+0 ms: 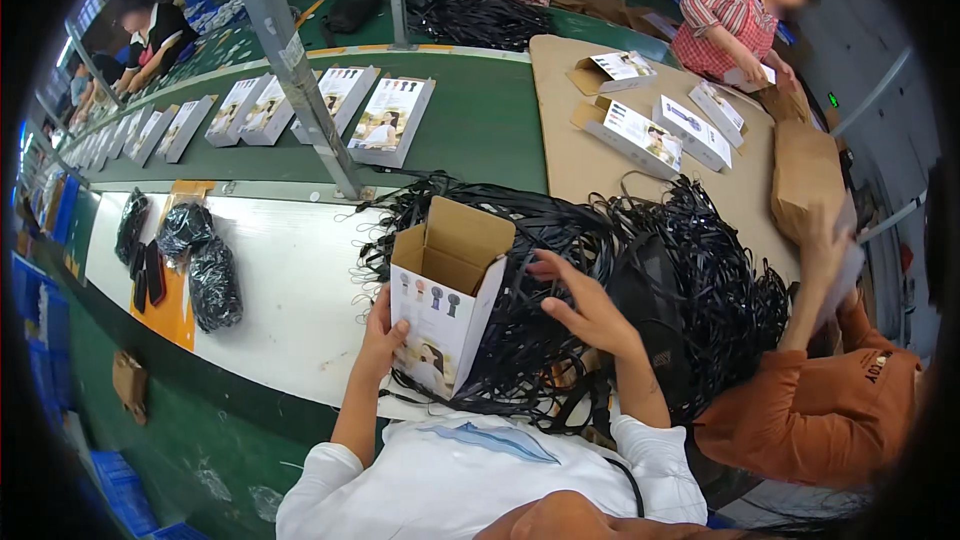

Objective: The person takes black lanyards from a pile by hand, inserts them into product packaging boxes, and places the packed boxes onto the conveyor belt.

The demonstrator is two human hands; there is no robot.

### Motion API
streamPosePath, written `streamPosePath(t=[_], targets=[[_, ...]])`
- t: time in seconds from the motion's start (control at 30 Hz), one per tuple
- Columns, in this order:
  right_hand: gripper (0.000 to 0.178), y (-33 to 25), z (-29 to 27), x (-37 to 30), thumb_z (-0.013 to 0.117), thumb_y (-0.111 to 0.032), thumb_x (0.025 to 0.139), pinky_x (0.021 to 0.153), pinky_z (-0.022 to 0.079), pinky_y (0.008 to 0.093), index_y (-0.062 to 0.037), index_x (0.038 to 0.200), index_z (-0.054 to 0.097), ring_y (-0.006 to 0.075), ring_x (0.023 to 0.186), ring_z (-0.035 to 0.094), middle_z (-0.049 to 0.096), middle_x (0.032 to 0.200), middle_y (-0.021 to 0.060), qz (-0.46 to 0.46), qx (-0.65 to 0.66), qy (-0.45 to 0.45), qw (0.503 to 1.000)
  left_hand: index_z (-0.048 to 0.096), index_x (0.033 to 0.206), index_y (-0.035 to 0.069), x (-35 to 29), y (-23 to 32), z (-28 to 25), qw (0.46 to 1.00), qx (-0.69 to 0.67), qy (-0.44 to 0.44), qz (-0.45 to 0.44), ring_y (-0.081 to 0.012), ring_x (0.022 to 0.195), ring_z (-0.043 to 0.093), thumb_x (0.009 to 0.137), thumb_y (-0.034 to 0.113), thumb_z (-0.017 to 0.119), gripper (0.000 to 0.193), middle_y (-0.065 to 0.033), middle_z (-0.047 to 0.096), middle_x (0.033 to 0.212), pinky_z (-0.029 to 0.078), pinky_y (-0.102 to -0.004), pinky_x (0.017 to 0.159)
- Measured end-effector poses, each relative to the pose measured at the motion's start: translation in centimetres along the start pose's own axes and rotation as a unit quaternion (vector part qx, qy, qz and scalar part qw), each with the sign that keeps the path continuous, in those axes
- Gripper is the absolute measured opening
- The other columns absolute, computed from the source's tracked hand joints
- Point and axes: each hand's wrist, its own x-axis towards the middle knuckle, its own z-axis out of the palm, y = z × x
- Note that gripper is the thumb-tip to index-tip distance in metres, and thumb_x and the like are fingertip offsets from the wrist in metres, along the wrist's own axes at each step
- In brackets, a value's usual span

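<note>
My left hand [379,337] grips the lower left side of a white printed carton [432,326], its thumb on the front face. The carton stands upright, tilted a little, with its top flaps raised and its brown inside showing; what lies at its bottom is hidden. To the right of the carton my right hand [592,312] is held with fingers apart and nothing in it. Beneath and behind both hands spreads a big tangled heap of thin black straps [545,230]. It continues rightward over a black bag [645,315].
Several printed cartons [390,122] stand on the green conveyor [480,120] beyond. More cartons [630,135] lie on a cardboard sheet [565,165]. Plastic-wrapped black bundles [215,285] sit on the white table [290,280]. A metal post [295,70] rises ahead. Co-workers are nearby, one in an orange top [815,405] close by.
</note>
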Motion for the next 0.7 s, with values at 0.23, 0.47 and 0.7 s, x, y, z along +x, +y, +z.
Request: streamPosePath(t=[0.23,0.47,0.7], targets=[[0.025,0.5,2.5,1.4,0.06,-0.019,0.083,0.065,0.046,0.0332,0.0037,0.091,0.056,0.028,0.072,0.06,0.061,0.081,0.0158,-0.008,0.021,-0.015,1.0,0.028,0.132,0.003,-0.5,1.6,2.0,0.999,0.052,-0.01,0.004,-0.0171,0.107,0.049,0.075,0.041,0.069,0.08,-0.01,0.053,0.114,0.037,-0.0304,0.091],[0.015,2.4,0.6,-0.4,0.055,-0.011,0.087,0.06,0.045,0.0212,0.0025,0.087,0.061,0.008,0.064,0.055,0.06,0.071,0.0041,0.066,0.137,0.073,0.986,0.028,0.131,0.001,-1.4,0.9,0.7,0.953,0.302,0.022,0.003,-0.0218,0.106,0.05,0.085,0.025,0.059,0.061,-0.0169,0.051,0.118,0.038,-0.0319,0.089],[0.02,2.2,1.6,-0.7,0.049,-0.013,0.091,0.061,0.045,0.0207,0.0034,0.094,0.059,0.0088,0.067,0.055,0.06,0.077,0.0053,0.046,0.273,0.061,0.959,0.046,0.121,0.004,1.3,5.2,6.3,0.893,0.398,0.013,0.21,-0.0255,0.107,0.052,0.073,0.0,0.064,0.052,-0.0096,0.054,0.119,0.041,-0.0344,0.089]])
